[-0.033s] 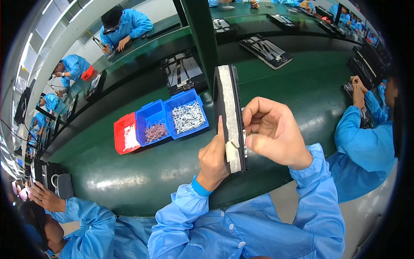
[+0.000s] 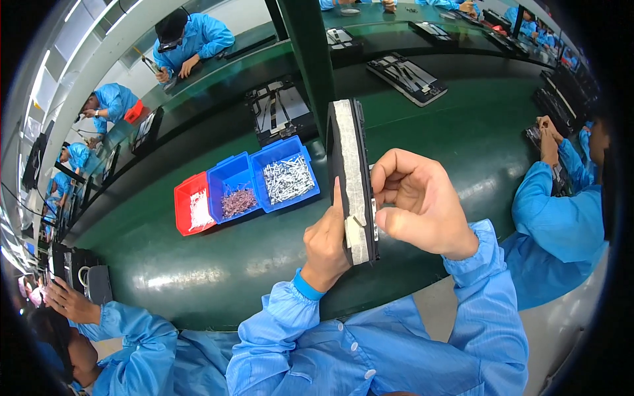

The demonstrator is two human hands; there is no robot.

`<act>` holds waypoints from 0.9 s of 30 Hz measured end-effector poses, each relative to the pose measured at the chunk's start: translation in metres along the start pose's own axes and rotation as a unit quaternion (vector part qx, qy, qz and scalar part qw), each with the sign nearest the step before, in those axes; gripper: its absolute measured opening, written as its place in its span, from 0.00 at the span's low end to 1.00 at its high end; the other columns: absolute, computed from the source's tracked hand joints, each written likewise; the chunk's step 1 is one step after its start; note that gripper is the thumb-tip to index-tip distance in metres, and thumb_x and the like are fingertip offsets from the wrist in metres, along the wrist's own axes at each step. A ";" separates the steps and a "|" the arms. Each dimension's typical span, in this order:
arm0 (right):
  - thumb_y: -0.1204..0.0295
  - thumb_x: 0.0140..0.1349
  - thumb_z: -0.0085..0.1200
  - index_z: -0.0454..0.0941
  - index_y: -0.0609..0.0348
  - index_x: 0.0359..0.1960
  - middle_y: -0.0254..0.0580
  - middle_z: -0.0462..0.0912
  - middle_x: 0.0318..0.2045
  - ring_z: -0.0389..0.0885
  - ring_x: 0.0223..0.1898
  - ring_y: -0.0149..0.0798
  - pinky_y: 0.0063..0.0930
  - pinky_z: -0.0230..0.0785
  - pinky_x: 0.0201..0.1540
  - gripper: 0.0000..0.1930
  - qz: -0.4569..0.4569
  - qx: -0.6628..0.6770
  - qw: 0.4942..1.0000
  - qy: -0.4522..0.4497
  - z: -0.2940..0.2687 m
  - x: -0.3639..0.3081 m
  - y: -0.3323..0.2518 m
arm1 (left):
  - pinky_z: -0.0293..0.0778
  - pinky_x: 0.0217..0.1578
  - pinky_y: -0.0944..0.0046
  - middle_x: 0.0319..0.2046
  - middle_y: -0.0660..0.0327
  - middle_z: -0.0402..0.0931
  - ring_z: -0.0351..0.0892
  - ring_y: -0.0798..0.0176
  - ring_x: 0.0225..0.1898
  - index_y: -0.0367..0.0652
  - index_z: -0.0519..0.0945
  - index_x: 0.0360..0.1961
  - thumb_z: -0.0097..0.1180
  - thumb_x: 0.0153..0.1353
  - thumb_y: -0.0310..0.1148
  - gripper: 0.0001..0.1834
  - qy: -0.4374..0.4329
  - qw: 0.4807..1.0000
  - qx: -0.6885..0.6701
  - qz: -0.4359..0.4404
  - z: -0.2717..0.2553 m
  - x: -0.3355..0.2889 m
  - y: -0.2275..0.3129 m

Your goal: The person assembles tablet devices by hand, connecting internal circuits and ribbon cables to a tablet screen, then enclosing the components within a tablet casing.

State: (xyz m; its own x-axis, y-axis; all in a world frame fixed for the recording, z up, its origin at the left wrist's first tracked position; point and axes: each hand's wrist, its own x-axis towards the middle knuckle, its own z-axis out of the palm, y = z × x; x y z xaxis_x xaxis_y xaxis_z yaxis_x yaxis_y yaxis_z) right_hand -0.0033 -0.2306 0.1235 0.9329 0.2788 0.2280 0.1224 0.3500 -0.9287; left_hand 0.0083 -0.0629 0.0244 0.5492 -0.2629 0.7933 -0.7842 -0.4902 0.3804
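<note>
Upright and edge-on in front of me is a flat black holder (image 2: 335,155) with cream tape (image 2: 350,152) along its near edge. My left hand (image 2: 325,241) grips its lower left part, with the thumb up against its face. Beside its right face is my right hand (image 2: 422,201), fingers curled and thumb bent in toward a small silvery part (image 2: 375,218) at that face. The fingertips are partly hidden, so I cannot see what is between them. That right face is turned away from view.
Left of the holder stand a red bin (image 2: 181,204) of white pieces, a blue bin (image 2: 221,171) of reddish-purple pieces and another blue bin (image 2: 261,158) of small white-and-dark pieces. Opened tablets (image 2: 406,78) lie beyond. A green post (image 2: 309,59) rises behind. Co-workers (image 2: 561,211) sit at both sides.
</note>
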 end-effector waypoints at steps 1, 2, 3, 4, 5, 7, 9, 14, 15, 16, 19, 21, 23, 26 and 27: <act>0.79 0.50 0.63 0.72 0.66 0.39 0.37 0.76 0.36 0.78 0.37 0.28 0.24 0.73 0.44 0.16 -0.023 -0.007 1.000 -0.008 0.000 0.000 0.003 | 0.81 0.31 0.63 0.36 0.52 0.84 0.87 0.56 0.31 0.23 0.63 0.65 0.67 0.51 0.28 0.42 -0.001 1.000 0.002 -0.002 0.002 -0.002 -0.001; 0.78 0.46 0.65 0.71 0.65 0.40 0.38 0.75 0.38 0.76 0.39 0.29 0.26 0.72 0.47 0.20 -0.001 -0.009 1.000 0.000 0.000 0.000 0.004 | 0.80 0.30 0.62 0.32 0.54 0.83 0.85 0.54 0.30 0.31 0.73 0.49 0.68 0.47 0.29 0.28 0.007 0.999 -0.022 -0.029 0.004 -0.004 -0.003; 0.78 0.46 0.65 0.71 0.65 0.40 0.38 0.75 0.38 0.76 0.39 0.29 0.26 0.72 0.47 0.20 0.001 -0.007 1.000 -0.001 0.000 0.000 0.005 | 0.79 0.30 0.60 0.28 0.56 0.82 0.84 0.52 0.28 0.39 0.82 0.33 0.69 0.42 0.30 0.15 0.016 0.997 -0.046 -0.055 0.006 -0.005 -0.004; 0.79 0.45 0.65 0.71 0.65 0.41 0.38 0.75 0.38 0.76 0.40 0.29 0.26 0.71 0.48 0.20 -0.011 -0.018 1.000 -0.005 0.001 -0.002 0.005 | 0.78 0.29 0.62 0.27 0.56 0.82 0.84 0.54 0.27 0.39 0.82 0.33 0.70 0.43 0.30 0.14 0.023 0.996 -0.058 -0.062 0.006 -0.005 -0.002; 0.79 0.45 0.66 0.71 0.65 0.42 0.38 0.75 0.39 0.76 0.41 0.29 0.26 0.71 0.48 0.21 -0.024 -0.029 0.999 -0.009 0.002 -0.003 0.005 | 0.78 0.29 0.62 0.27 0.56 0.82 0.84 0.54 0.27 0.39 0.82 0.33 0.70 0.43 0.30 0.14 0.024 0.996 -0.058 -0.062 0.007 -0.007 -0.002; 0.79 0.45 0.66 0.71 0.65 0.43 0.38 0.75 0.39 0.76 0.41 0.29 0.27 0.71 0.48 0.22 -0.032 -0.037 0.999 -0.010 0.003 -0.007 0.006 | 0.77 0.29 0.65 0.27 0.58 0.82 0.83 0.60 0.27 0.39 0.82 0.34 0.69 0.45 0.27 0.13 0.016 0.997 -0.046 -0.065 0.009 -0.012 -0.004; 0.79 0.45 0.67 0.71 0.65 0.44 0.38 0.75 0.40 0.76 0.42 0.30 0.27 0.71 0.49 0.23 -0.041 -0.045 0.998 -0.007 0.003 -0.011 0.006 | 0.79 0.29 0.63 0.32 0.55 0.82 0.85 0.56 0.29 0.33 0.76 0.47 0.68 0.48 0.28 0.24 0.017 0.997 -0.055 -0.046 0.011 -0.011 -0.004; 0.77 0.53 0.66 0.74 0.68 0.53 0.42 0.78 0.42 0.77 0.42 0.30 0.24 0.71 0.47 0.25 -0.074 -0.112 0.990 0.045 -0.025 -0.012 -0.005 | 0.76 0.25 0.64 0.29 0.55 0.81 0.83 0.57 0.25 0.34 0.81 0.37 0.66 0.49 0.25 0.13 -0.001 0.999 -0.029 -0.038 0.008 -0.024 -0.022; 0.73 0.56 0.66 0.75 0.68 0.53 0.42 0.78 0.43 0.77 0.41 0.29 0.23 0.70 0.46 0.24 -0.105 -0.165 0.977 0.088 -0.039 -0.013 -0.003 | 0.75 0.26 0.67 0.28 0.58 0.80 0.81 0.63 0.25 0.35 0.81 0.37 0.65 0.53 0.24 0.10 -0.034 0.988 -0.106 -0.105 0.003 -0.031 -0.016; 0.69 0.60 0.64 0.75 0.67 0.53 0.43 0.78 0.44 0.77 0.42 0.29 0.23 0.70 0.46 0.22 -0.098 -0.251 0.954 0.135 -0.055 -0.016 0.001 | 0.74 0.27 0.68 0.29 0.60 0.80 0.80 0.66 0.26 0.35 0.81 0.37 0.65 0.54 0.23 0.10 0.023 0.967 -0.195 -0.161 -0.002 -0.016 0.000; 0.64 0.69 0.54 0.72 0.67 0.60 0.45 0.78 0.52 0.77 0.49 0.31 0.23 0.67 0.50 0.23 -0.068 -0.402 0.909 0.089 -0.103 -0.040 0.029 | 0.74 0.31 0.69 0.31 0.63 0.80 0.78 0.70 0.30 0.34 0.79 0.41 0.62 0.60 0.23 0.09 0.007 0.862 -0.429 -0.270 -0.009 0.000 0.014; 0.65 0.70 0.53 0.70 0.67 0.61 0.43 0.79 0.52 0.77 0.50 0.30 0.23 0.68 0.52 0.23 0.064 -0.239 0.965 0.088 -0.096 -0.059 0.040 | 0.76 0.33 0.67 0.35 0.62 0.80 0.79 0.70 0.33 0.34 0.78 0.45 0.60 0.62 0.25 0.11 -0.052 0.680 -0.586 -0.438 -0.010 0.002 0.016; 0.67 0.69 0.54 0.70 0.68 0.61 0.42 0.80 0.52 0.79 0.49 0.30 0.23 0.70 0.53 0.23 0.105 -0.156 0.979 0.082 -0.114 -0.072 0.051 | 0.74 0.27 0.71 0.37 0.62 0.79 0.77 0.73 0.32 0.33 0.75 0.52 0.62 0.64 0.35 0.21 -0.149 0.620 -0.587 -0.499 -0.005 0.005 0.009; 0.69 0.67 0.58 0.70 0.70 0.61 0.43 0.83 0.48 0.82 0.45 0.30 0.23 0.74 0.49 0.24 0.139 -0.113 0.960 0.215 -0.150 -0.083 0.057 | 0.66 0.20 0.74 0.28 0.66 0.70 0.68 0.74 0.23 0.25 0.64 0.62 0.67 0.59 0.50 0.44 -0.241 0.636 -0.553 -0.481 0.016 -0.007 -0.009; 0.68 0.66 0.59 0.71 0.70 0.60 0.42 0.84 0.46 0.82 0.43 0.29 0.22 0.74 0.47 0.24 0.139 -0.146 0.950 0.240 -0.170 -0.085 0.057 | 0.65 0.22 0.74 0.26 0.67 0.67 0.68 0.75 0.23 0.22 0.57 0.68 0.69 0.56 0.51 0.53 -0.242 0.666 -0.482 -0.515 0.017 -0.013 -0.010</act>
State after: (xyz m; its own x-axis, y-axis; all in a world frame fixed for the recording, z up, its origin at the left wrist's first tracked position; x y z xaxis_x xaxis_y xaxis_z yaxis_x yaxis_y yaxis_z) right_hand -0.0179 -0.3867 0.0012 0.9811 -0.1402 -0.1335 -0.1290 0.0410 -0.9908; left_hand 0.0144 -0.0690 0.0020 0.7853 -0.5514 -0.2816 0.3878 0.0835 0.9179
